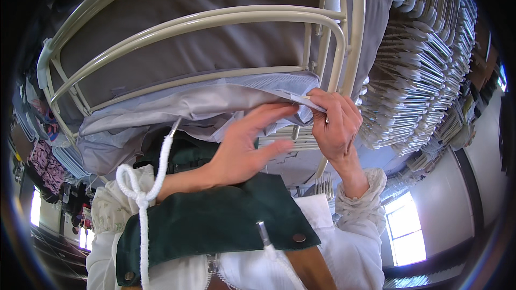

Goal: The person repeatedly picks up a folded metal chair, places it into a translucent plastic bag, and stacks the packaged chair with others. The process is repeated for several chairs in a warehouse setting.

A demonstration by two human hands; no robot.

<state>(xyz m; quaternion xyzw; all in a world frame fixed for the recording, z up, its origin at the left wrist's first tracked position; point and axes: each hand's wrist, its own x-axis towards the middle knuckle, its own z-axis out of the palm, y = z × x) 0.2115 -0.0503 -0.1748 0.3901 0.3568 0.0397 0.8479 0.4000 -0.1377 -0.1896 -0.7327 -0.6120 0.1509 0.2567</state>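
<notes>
Pinching a thin white tag [301,98] at the edge of the grey cloth [215,102], my right hand [336,123] sits just under the cream tube frame [226,19]; thumb and fingers are closed on the tag. My left hand [242,150] is flat and spread, fingers pointing right, fingertips touching the fold of cloth just left of the tag. It grips nothing that I can see.

The cloth hangs over the frame's lower bars and bunches toward the left. Beneath my left forearm lies a dark green collar [215,220] with a snap, and a knotted white cord [142,198] hangs at the near left. A white garment [333,247] lies below the collar.

Far right, rows of white hangers [424,64] fan out. Whether the tag is sewn into the cloth I can't quite tell, as the fisheye bends that spot.
</notes>
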